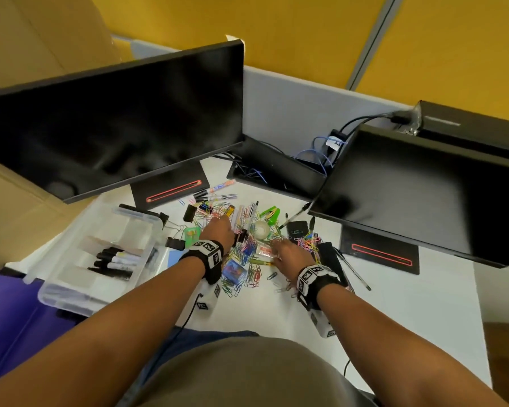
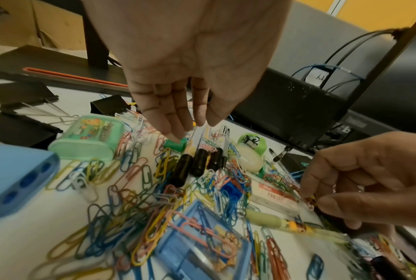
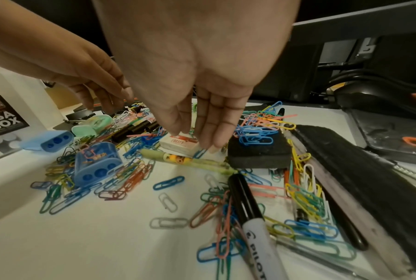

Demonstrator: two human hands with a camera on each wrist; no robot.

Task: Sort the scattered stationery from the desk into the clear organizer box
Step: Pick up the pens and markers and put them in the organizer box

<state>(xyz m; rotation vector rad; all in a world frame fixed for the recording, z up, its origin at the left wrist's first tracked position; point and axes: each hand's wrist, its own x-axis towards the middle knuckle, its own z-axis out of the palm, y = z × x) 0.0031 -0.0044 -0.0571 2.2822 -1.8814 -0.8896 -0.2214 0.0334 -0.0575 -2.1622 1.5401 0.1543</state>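
Still the picking stage: left hand reaches open-fingered toward the markers, right hand pinches paper clips; next they go left into the organizer box.

Bare forearms; black wrist straps with white square-coded tags (both wrists); olive-brown shirt.

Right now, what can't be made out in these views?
- Head view: left hand hides what its fingertips touch; the pile is too small.
- Left wrist view: whether right hand pinches a paper clip is blurred.
- Head view: organizer box near compartments, hazy walls.
- Right wrist view: box label cut off.
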